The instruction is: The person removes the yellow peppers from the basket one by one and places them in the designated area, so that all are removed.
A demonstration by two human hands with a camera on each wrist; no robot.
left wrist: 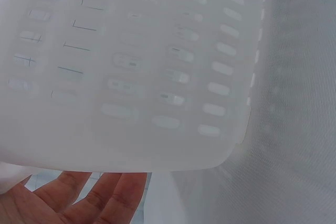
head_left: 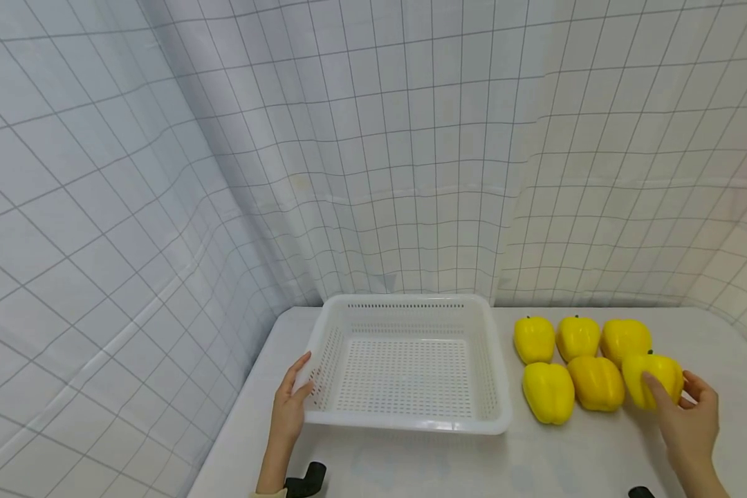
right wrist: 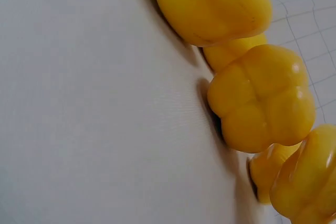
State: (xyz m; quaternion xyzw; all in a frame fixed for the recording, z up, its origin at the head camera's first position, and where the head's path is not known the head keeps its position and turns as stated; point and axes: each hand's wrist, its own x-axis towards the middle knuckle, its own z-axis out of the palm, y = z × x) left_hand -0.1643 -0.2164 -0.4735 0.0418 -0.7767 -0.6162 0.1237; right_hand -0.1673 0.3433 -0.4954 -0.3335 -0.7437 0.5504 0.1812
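A white plastic basket (head_left: 404, 423) with slotted walls stands on the table, with nothing inside it. My left hand (head_left: 289, 404) grips its left rim, and in the left wrist view the fingers (left wrist: 123, 198) show below the basket's wall (left wrist: 131, 140). At the right, my right hand (head_left: 691, 415) holds a yellow bell pepper (head_left: 650, 379) between thumb and fingers, at the near right end of a group of peppers. The right wrist view does not show that hand, but several yellow peppers (right wrist: 262, 98) appear there.
Behind the held pepper and to its left are more yellow bell peppers (head_left: 548, 393) in two rows, right of the basket. White grid-patterned curtains (head_left: 411, 173) hang behind and on both sides of the white table (head_left: 411, 463).
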